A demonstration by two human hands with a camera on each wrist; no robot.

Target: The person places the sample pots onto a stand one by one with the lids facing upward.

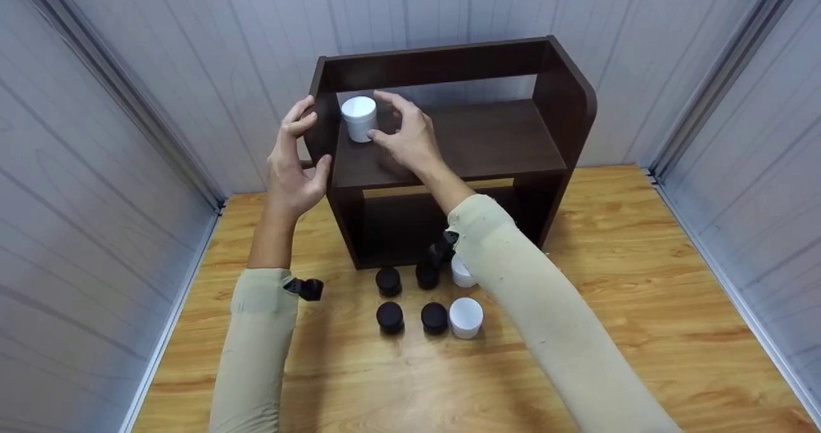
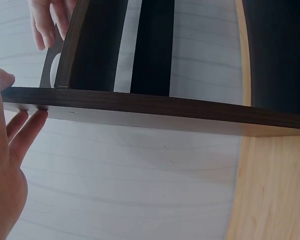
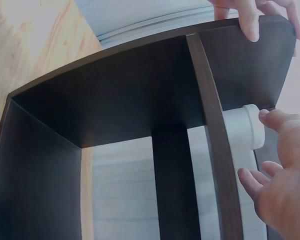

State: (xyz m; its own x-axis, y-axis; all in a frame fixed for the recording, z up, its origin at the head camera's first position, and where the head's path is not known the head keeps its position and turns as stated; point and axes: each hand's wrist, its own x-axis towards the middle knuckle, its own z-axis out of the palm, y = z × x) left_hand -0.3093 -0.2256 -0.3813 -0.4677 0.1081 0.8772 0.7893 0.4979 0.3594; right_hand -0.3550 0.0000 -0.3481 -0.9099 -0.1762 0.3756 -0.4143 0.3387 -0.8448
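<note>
A white lidded jar (image 1: 360, 120) stands upright at the left end of the upper board of a dark brown shelf unit (image 1: 487, 138). My right hand (image 1: 410, 135) is beside the jar, thumb and fingers spread apart. In the right wrist view the thumb of the right hand (image 3: 290, 175) is at the lid of the jar (image 3: 245, 127), and the other fingertips stand off from it. My left hand (image 1: 295, 163) grips the shelf's left side panel, with its thumb and fingers on opposite faces of the panel edge (image 2: 140, 104) in the left wrist view.
In front of the shelf, several black-lidded jars (image 1: 390, 317) stand on the wood-grain surface (image 1: 641, 292). To their right are two white jars (image 1: 466, 317), the rear one partly hidden by the right sleeve. Pale panelled walls (image 1: 192, 67) enclose the back and sides.
</note>
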